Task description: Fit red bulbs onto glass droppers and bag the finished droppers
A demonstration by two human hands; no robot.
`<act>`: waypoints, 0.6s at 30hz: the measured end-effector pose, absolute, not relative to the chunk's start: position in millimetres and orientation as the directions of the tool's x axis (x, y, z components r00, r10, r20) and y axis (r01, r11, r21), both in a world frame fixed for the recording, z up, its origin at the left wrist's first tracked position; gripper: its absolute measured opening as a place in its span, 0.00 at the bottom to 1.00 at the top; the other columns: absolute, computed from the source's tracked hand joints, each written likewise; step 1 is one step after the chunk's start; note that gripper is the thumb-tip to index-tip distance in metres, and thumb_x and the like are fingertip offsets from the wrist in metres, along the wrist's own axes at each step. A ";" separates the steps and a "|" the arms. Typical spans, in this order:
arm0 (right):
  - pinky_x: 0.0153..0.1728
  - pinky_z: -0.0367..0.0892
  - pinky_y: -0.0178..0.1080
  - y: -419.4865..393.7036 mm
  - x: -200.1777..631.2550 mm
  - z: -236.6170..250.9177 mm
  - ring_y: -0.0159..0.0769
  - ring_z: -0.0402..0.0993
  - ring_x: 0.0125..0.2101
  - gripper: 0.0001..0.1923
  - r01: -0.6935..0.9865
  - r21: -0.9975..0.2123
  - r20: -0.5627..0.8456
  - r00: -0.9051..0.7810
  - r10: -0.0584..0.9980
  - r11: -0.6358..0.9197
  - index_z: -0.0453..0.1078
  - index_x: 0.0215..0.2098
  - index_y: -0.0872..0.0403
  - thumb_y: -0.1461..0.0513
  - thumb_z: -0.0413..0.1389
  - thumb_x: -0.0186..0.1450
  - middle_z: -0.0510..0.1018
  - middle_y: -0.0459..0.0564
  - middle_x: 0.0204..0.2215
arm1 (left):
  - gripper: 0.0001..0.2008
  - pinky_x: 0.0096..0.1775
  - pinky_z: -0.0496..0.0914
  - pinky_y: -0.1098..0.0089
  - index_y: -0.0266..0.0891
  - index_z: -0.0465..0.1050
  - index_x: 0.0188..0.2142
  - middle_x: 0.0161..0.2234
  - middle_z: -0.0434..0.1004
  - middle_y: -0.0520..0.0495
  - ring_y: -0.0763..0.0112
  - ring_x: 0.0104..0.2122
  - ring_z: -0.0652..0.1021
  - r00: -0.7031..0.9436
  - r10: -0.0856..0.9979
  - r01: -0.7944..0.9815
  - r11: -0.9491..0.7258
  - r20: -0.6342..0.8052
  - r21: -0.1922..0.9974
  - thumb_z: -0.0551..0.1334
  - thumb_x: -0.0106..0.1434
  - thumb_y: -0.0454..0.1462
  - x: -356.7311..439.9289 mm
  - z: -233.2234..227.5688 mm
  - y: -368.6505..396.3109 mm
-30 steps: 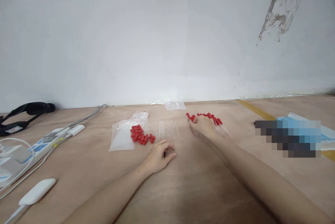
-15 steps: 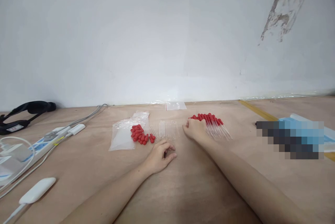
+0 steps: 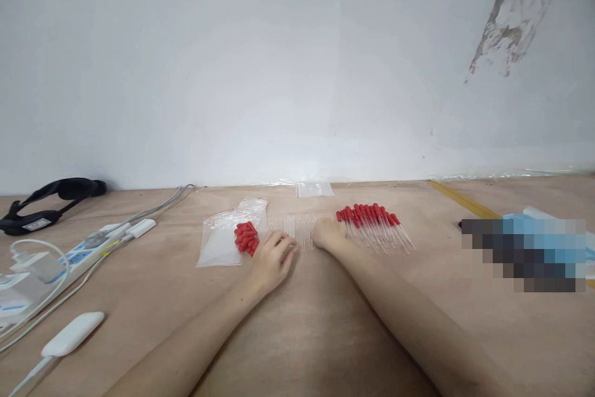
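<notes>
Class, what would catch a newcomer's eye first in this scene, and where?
The red-bulbed clear droppers, fanned out to the right of the right hand, stand out first. Next come the loose red bulbs beside the left hand, then the rough patch high on the wall at right.

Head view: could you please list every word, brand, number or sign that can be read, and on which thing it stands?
No word, brand or number can be read.
White label on the black headband-like object: marks too small to read.
Power strip: blue areas, no readable words.
Clear bags and red bulbs: no lettering visible.
Pixelated patch at right: nothing readable.
</notes>
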State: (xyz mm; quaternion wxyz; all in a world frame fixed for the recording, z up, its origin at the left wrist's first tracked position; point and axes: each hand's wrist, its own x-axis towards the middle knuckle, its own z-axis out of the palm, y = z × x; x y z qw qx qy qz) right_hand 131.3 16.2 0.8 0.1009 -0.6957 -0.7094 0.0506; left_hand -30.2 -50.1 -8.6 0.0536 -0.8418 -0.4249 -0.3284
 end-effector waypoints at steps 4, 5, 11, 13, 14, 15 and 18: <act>0.34 0.58 0.40 3.3 141.2 8.0 0.45 0.72 0.36 0.14 0.976 -0.212 0.123 -0.015 0.992 0.041 0.70 0.35 0.61 0.62 0.44 0.61 0.75 0.63 0.33 | 0.07 0.34 0.65 0.67 0.37 0.67 0.34 0.36 0.65 0.44 0.64 0.35 0.69 0.395 0.727 0.866 -0.499 0.562 0.037 0.52 0.60 0.32 -47.7 -5.4 -33.1; 0.34 0.57 0.40 -1.9 146.7 9.9 0.45 0.71 0.35 0.15 0.977 -0.207 0.147 -0.018 0.989 0.048 0.69 0.36 0.62 0.63 0.43 0.62 0.75 0.63 0.33 | 0.07 0.32 0.65 0.69 0.37 0.68 0.34 0.37 0.65 0.44 0.66 0.33 0.70 0.394 0.749 0.878 -0.478 0.533 0.023 0.51 0.60 0.32 -50.1 -5.7 -30.6; 0.32 0.55 0.38 -43.3 191.0 8.6 0.40 0.69 0.29 0.13 0.959 -0.200 0.354 -0.121 0.927 0.202 0.62 0.37 0.60 0.62 0.38 0.65 0.73 0.57 0.30 | 0.11 0.31 0.65 0.70 0.34 0.68 0.28 0.35 0.67 0.44 0.69 0.29 0.72 0.405 0.826 0.910 -0.405 0.391 -0.088 0.50 0.63 0.32 -51.2 -7.1 -27.6; 0.31 0.56 0.38 -55.6 203.2 -0.1 0.37 0.68 0.28 0.12 0.930 -0.213 0.430 -0.187 0.883 0.300 0.62 0.34 0.58 0.62 0.39 0.65 0.73 0.53 0.28 | 0.12 0.32 0.65 0.69 0.34 0.68 0.28 0.34 0.68 0.44 0.69 0.29 0.72 0.427 0.822 0.904 -0.401 0.376 -0.149 0.49 0.63 0.31 -51.6 -5.6 -28.4; 0.32 0.56 0.38 -60.2 208.1 -6.0 0.37 0.68 0.28 0.12 0.914 -0.221 0.466 -0.207 0.860 0.340 0.63 0.34 0.57 0.62 0.40 0.65 0.73 0.53 0.28 | 0.12 0.32 0.64 0.69 0.33 0.68 0.29 0.34 0.68 0.43 0.68 0.30 0.72 0.441 0.813 0.897 -0.402 0.380 -0.182 0.49 0.63 0.31 -52.2 -4.3 -28.9; 0.33 0.57 0.38 -63.4 212.1 -12.7 0.37 0.68 0.29 0.12 0.900 -0.227 0.502 -0.220 0.836 0.373 0.64 0.35 0.57 0.61 0.40 0.65 0.73 0.53 0.28 | 0.11 0.33 0.64 0.68 0.33 0.69 0.29 0.34 0.69 0.43 0.67 0.31 0.72 0.454 0.802 0.891 -0.401 0.388 -0.213 0.49 0.63 0.30 -52.7 -2.8 -29.5; 0.35 0.60 0.40 -65.8 220.0 -32.9 0.39 0.69 0.33 0.15 0.857 -0.249 0.613 -0.221 0.758 0.451 0.63 0.45 0.56 0.61 0.40 0.64 0.73 0.54 0.31 | 0.10 0.34 0.65 0.67 0.33 0.68 0.31 0.35 0.70 0.42 0.64 0.33 0.71 0.465 0.763 0.885 -0.406 0.448 -0.227 0.49 0.63 0.31 -51.7 1.6 -32.5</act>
